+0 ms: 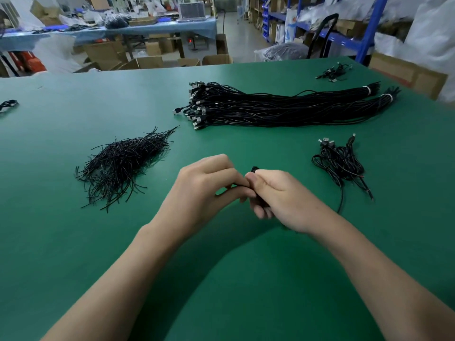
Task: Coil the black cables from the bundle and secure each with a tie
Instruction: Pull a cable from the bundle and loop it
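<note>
Over the green table (221,279), the right hand (283,198) curls tight round a small coiled cable (254,168), mostly hidden in the fist. The left hand (209,185) touches it, thumb and fingers pinching a thin black tie (235,185). A heap of ties (123,163) lies to the left, a few coiled cables (341,163) to the right. Farther back lies the long bundle (270,107), its 2 white bands (366,89) at the right end.
</note>
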{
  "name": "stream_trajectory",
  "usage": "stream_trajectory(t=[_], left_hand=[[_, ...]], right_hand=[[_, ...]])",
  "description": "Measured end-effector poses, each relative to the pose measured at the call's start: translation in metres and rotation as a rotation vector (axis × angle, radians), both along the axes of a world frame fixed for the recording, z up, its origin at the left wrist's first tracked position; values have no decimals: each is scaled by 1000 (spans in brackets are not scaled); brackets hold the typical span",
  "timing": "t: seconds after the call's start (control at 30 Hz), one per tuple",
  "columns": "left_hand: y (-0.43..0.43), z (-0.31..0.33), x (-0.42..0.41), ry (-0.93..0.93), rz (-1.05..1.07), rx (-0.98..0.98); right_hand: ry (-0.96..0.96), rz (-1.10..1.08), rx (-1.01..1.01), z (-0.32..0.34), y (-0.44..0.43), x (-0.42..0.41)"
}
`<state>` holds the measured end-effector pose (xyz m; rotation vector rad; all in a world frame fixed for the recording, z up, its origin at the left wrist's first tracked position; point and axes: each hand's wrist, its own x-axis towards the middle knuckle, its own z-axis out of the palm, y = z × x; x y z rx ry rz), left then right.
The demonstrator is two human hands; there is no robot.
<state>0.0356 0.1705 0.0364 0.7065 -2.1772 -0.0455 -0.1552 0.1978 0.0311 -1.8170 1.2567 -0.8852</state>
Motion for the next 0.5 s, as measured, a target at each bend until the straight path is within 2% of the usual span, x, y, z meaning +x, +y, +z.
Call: stream_trajectory(t=[0.13,0.27,0.37,0.5], left_hand=[[-5,-2,3,95,-109,174],[-6,-2,4,137,-136,225],[-11,0,9,207,-97,251],[-10,-4,7,188,-98,368]], right_hand=[[-186,168,187,1,1,-2],[-238,262,344,4,4,-6],[-279,333,410,6,7,-11],[-424,419,426,6,7,-14]])
